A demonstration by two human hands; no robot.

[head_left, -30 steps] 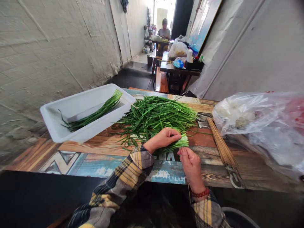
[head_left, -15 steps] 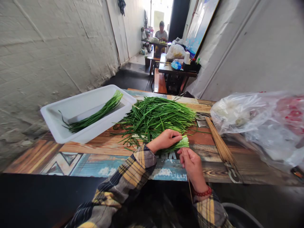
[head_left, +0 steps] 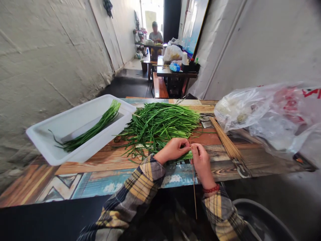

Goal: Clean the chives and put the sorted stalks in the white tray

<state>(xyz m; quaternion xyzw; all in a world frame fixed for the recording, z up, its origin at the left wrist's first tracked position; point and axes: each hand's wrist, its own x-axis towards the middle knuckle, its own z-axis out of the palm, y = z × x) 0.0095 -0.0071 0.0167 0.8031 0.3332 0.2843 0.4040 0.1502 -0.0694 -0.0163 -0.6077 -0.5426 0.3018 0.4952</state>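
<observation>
My left hand (head_left: pixel 174 149) is closed around a small bunch of garlic chives (head_left: pixel 187 156), its pale cut ends pointing right and partly covered by my fingers. Right against it, my right hand (head_left: pixel 201 161) pinches a thin wooden skewer (head_left: pixel 194 194). The skewer's upper tip shows between my two hands at the bunch, and its long end hangs below the table edge. Whether the tip has pierced the stalks, I cannot tell. Just beyond my hands lies a loose pile of garlic chives (head_left: pixel 165 120).
On the left stands a white plastic tub (head_left: pixel 37 140) holding some chives (head_left: pixel 92 134). Several wooden skewers (head_left: pixel 227 142) lie to the right, beside clear plastic bags (head_left: pixel 265 113). Below the table at right is a dark basin (head_left: pixel 260 207). A person (head_left: pixel 155 36) sits far back.
My right hand has moved up and left to meet my left hand, bringing the skewer to the chive bunch. The camera view has turned slightly right.
</observation>
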